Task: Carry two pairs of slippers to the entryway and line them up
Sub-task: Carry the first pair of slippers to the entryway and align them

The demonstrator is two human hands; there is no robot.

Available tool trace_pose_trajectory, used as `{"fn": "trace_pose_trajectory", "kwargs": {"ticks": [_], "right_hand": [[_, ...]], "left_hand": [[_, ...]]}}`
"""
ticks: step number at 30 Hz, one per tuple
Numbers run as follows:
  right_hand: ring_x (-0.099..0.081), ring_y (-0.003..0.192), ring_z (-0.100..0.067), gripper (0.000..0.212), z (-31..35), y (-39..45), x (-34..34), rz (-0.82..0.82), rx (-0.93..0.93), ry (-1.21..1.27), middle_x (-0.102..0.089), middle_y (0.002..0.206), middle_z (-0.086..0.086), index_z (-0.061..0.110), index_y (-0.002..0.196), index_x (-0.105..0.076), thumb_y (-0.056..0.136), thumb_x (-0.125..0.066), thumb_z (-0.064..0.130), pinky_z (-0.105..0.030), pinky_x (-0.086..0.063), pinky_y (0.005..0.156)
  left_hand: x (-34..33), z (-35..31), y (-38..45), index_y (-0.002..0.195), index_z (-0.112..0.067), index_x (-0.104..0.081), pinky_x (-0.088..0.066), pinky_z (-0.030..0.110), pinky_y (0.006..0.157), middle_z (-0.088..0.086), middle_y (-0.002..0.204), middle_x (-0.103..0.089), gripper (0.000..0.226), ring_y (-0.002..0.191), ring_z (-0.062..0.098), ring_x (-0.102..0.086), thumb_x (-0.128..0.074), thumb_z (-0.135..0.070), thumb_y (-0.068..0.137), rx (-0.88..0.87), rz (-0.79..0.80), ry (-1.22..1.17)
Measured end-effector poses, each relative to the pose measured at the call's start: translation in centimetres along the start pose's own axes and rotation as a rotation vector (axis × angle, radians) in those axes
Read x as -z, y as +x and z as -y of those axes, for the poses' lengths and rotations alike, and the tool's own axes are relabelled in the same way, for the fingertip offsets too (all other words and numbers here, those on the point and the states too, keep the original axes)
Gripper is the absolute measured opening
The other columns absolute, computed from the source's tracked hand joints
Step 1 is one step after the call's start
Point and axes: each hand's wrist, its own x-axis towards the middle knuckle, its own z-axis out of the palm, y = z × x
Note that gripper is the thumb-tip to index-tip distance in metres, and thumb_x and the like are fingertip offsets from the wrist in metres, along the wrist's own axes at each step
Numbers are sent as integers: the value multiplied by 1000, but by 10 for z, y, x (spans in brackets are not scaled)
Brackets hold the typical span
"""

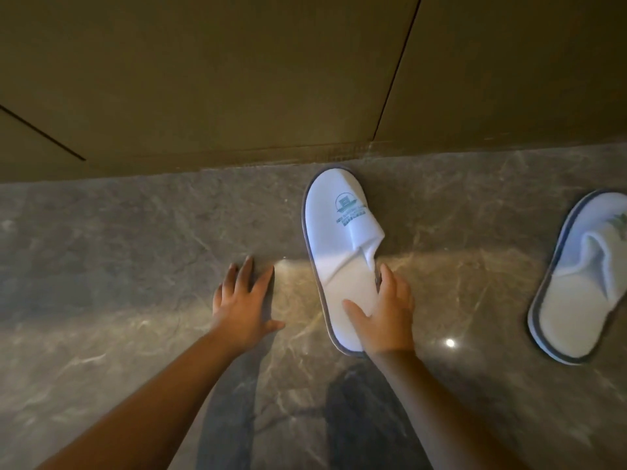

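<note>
A white slipper [341, 232] with a grey sole rim and a green logo lies on the marble floor, toe toward the wall. My right hand [383, 310] rests on its heel end, thumb on the insole and fingers along its right edge. My left hand [242, 300] lies flat on the floor, fingers spread, a little to the left of that slipper and holding nothing. A second white slipper [576, 283] lies at the right edge of the view, tilted, partly cut off.
A brown panelled wall [237, 79] with dark seams runs along the far side of the grey marble floor [118, 249]. A bright strip of light crosses the floor under my hands.
</note>
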Motion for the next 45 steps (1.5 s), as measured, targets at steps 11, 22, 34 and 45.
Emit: {"fn": "trace_pose_trajectory", "kwargs": {"ticks": [11, 22, 34, 45], "right_hand": [[-9, 136, -35, 97, -1, -26, -36, 116, 73, -246, -1, 152, -18, 19, 140, 0, 71, -66, 41, -44, -19, 112], [-6, 138, -32, 97, 17, -20, -40, 130, 50, -224, 3, 153, -13, 22, 139, 6, 75, -60, 49, -44, -22, 113], [-30, 131, -36, 75, -79, -18, 73, -246, -150, -251, -33, 142, -23, 9, 133, -30, 73, -68, 32, -46, -29, 107], [-33, 127, -41, 93, -156, 9, 103, -521, -491, -18, -29, 142, -25, 10, 135, -20, 66, -74, 41, -52, -38, 100]], "left_hand": [[-1, 6, -4, 141, -29, 1, -8, 49, 115, 5, 156, 10, 93, 142, 31, 10, -57, -55, 73, -24, -8, 7], [7, 4, -6, 141, -28, -1, -10, 50, 115, 6, 156, 7, 90, 142, 32, 8, -55, -55, 75, -34, 20, 6], [5, -87, 1, 142, -25, -3, -5, 45, 116, 7, 156, 9, 84, 142, 31, 10, -51, -53, 78, -339, -7, 28], [0, -103, 4, 141, -24, -15, -12, 55, 113, 15, 154, -6, 89, 140, 38, 4, -66, -44, 70, -255, -44, 43]]}}
